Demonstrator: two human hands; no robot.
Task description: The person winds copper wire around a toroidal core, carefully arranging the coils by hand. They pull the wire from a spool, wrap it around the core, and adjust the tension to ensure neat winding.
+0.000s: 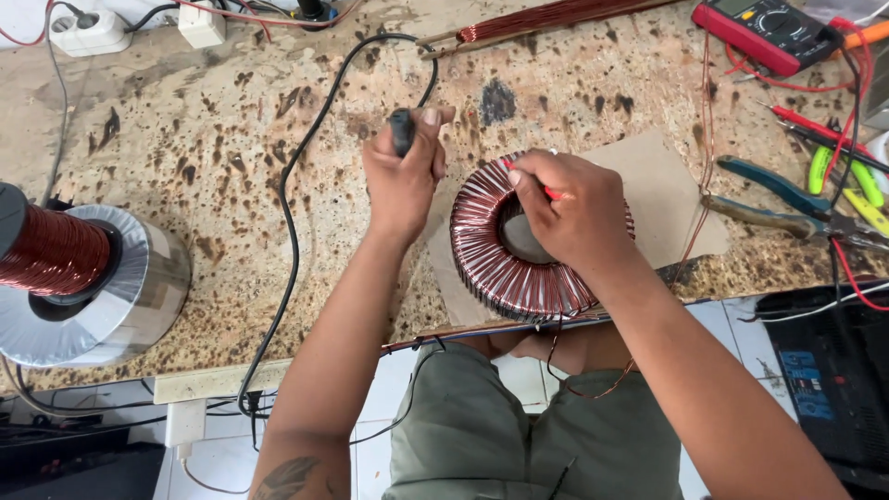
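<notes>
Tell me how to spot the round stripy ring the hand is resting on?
Find the speckled stone worktop, then the brown cardboard sheet on it. The copper-wound ring coil lies there under the right hand. It is doughnut-shaped, unlike the silver-wrapped spool at the left.

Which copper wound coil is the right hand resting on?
The ring-shaped coil on the cardboard, under the right hand; the silver-wrapped coil sits untouched at the left edge.

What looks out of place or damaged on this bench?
The stone counter has a dark grey patch near its far edge, unlike its brown speckling. The copper coil ring overhangs the near edge slightly, under the right hand.
</notes>
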